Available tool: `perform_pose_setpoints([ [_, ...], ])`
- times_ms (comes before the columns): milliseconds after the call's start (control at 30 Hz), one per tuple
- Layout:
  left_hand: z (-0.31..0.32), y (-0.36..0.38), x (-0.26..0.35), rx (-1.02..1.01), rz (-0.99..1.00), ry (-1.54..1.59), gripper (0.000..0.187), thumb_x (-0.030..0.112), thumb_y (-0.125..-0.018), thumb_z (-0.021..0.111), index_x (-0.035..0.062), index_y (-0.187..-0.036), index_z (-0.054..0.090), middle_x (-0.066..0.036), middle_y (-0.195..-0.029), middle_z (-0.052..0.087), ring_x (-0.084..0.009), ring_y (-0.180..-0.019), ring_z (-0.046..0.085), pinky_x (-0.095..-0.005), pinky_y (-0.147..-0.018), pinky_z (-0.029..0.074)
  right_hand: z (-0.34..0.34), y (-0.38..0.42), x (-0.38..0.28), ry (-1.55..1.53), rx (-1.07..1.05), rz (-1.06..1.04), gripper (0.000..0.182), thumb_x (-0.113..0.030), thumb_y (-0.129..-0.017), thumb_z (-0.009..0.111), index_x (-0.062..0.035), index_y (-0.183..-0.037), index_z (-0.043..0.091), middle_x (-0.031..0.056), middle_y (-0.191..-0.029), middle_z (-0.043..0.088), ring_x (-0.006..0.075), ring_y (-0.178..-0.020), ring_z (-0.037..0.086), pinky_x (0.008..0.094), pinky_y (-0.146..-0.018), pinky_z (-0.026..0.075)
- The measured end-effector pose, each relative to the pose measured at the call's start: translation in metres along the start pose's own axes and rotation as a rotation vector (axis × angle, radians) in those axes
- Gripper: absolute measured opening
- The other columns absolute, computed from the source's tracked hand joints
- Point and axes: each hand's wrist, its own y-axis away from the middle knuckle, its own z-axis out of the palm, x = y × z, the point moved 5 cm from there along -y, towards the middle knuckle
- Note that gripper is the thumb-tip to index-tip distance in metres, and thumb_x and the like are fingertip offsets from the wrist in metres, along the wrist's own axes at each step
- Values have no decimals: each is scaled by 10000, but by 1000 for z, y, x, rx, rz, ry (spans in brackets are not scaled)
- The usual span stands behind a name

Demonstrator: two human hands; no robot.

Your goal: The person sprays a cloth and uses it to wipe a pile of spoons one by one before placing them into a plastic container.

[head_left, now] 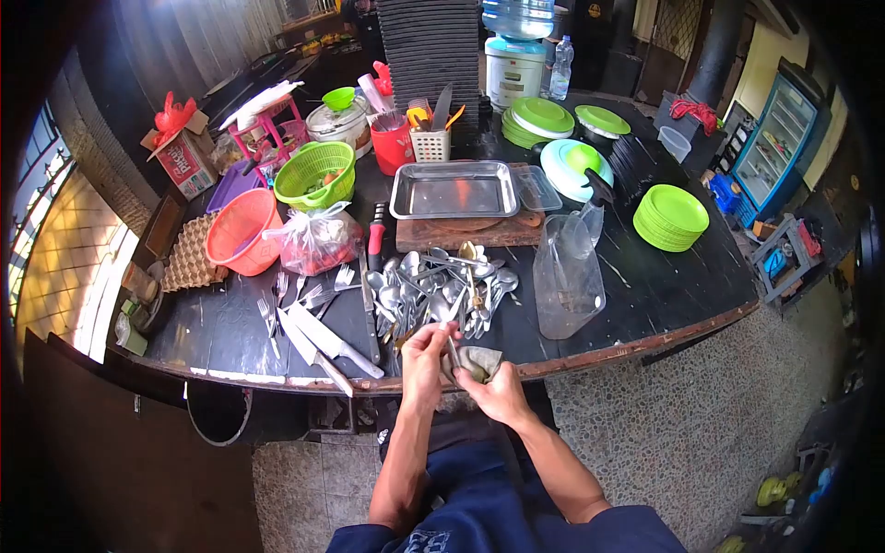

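At the table's front edge, my left hand (423, 361) is closed, its thumb and fingers pinching a metal spoon (453, 348). My right hand (498, 393) grips a grey-beige cloth (486, 358) bunched around the lower end of that spoon. Just beyond my hands lies a loose pile of metal spoons (433, 281), several heaped across one another. Left of the pile, two white-handled knives (318, 336) lie side by side, with several forks (269, 313) behind them. A long dark-bladed knife (369, 313) lies between the knives and the pile.
A steel tray (454, 190) rests on a wooden board (470, 232) behind the pile. A clear plastic jug (569, 286) lies to the right, with stacked green plates (670, 218) farther over. On the left are an orange basket (241, 235), a green basket (318, 175) and egg trays (194, 256).
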Motion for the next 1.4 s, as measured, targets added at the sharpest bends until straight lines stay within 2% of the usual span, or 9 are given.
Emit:
perform_pose_setpoints([
  [133, -5, 0, 15, 152, 28, 44, 230, 241, -1059, 598, 33, -1119, 675, -2, -735, 622, -80, -564, 560, -217, -488, 414, -1, 8, 10, -102, -85, -56, 277, -208, -939, 742, 4, -1116, 726, 105, -952, 764, 159, -836, 703, 342, -758, 550],
  [267, 1, 2, 7, 68, 72, -154, 195, 201, -1073, 562, 32, -1112, 651, 45, -684, 484, -31, -516, 383, -218, -447, 284, -9, -1, 9, -267, 133, -67, 362, -184, -999, 685, 2, -1301, 613, 95, -1119, 698, 149, -913, 667, 314, -805, 538],
  [467, 39, 24, -9, -94, -65, -147, 186, 120, -1077, 473, 29, -1208, 569, 32, -817, 525, -17, -552, 370, -203, -458, 261, -29, -12, -47, 505, 307, -731, 360, 19, -764, 782, -104, -1100, 750, 99, -1085, 621, 288, -977, 611, 385, -835, 522],
  [567, 30, 23, -19, -139, -189, -121, 174, 133, -1077, 474, 33, -1181, 572, 37, -763, 515, -26, -581, 428, -224, -475, 327, -43, -9, -46, 399, 552, -790, 468, 41, -684, 792, -106, -1125, 741, 77, -1086, 610, 301, -1008, 585, 399, -849, 505],
  [767, 50, 31, -1, -149, -118, -175, 167, 102, -1073, 456, 30, -1158, 580, 57, -778, 508, -15, -624, 413, -216, -508, 320, -35, -21, -43, 523, 166, -643, 654, 69, -650, 737, -126, -1274, 715, 93, -1173, 606, 329, -1069, 563, 425, -924, 491],
  [1033, 40, 23, -24, -197, -81, -289, 177, 194, -1085, 472, 67, -1156, 572, 108, -649, 381, -8, -515, 308, -229, -441, 200, -42, -31, -29, 596, 325, -584, 589, 83, -681, 685, -152, -1215, 762, 122, -1222, 616, 350, -1137, 548, 440, -963, 486],
  [1100, 41, 24, -25, -205, -109, -251, 159, 204, -1090, 473, 77, -1112, 566, 103, -649, 366, -12, -511, 295, -229, -439, 200, -40, -38, -25, 587, 362, -589, 500, 88, -789, 654, -100, -1245, 735, 97, -1250, 620, 263, -1070, 599, 398, -911, 511],
  [1200, 45, 25, -22, -289, -111, -180, 136, 223, -1102, 473, 95, -1142, 496, 74, -635, 387, -29, -491, 301, -227, -429, 206, -36, -48, 16, -375, 157, 5, 251, -46, -1006, 566, 7, -1215, 694, 58, -1048, 688, 124, -840, 645, 276, -766, 522],
  [1400, 34, 22, -24, -114, -103, -188, 264, 260, -1094, 521, 104, -1120, 309, -5, -645, 490, -73, -460, 391, -242, -390, 273, -12, -25, 16, -404, 127, -10, 272, -249, -1049, 614, -2, -1120, 703, -8, -883, 695, 43, -758, 600, 249, -642, 478],
])
